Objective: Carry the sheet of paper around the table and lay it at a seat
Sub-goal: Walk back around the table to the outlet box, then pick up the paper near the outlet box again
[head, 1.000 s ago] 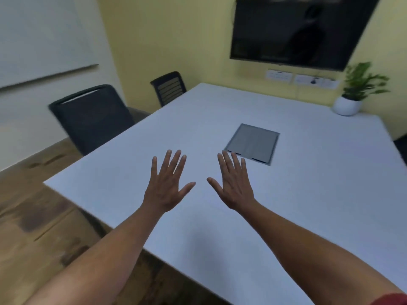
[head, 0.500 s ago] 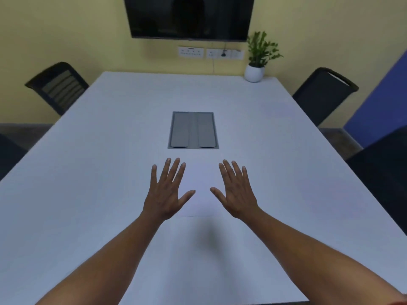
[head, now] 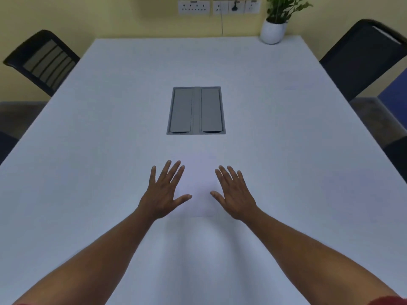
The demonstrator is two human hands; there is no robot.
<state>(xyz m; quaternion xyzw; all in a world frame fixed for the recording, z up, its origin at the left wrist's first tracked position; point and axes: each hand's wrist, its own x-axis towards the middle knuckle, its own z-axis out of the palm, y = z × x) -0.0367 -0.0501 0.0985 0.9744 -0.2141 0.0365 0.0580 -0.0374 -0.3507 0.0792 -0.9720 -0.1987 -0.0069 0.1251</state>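
Note:
A white sheet of paper lies flat on the white table, faint against it, between my two hands. My left hand is stretched out palm down over the sheet's left edge, fingers spread and straight. My right hand is spread the same way over its right edge. Neither hand holds anything. Whether the palms touch the paper or hover above it I cannot tell.
A grey cable hatch is set into the table's middle beyond the sheet. A potted plant stands at the far right corner. Black chairs stand at the far left and far right. Wall sockets are behind.
The view has swung from the table's corner to face its end squarely and tilted down. The paper has come into view between my hands, which stay spread and open.

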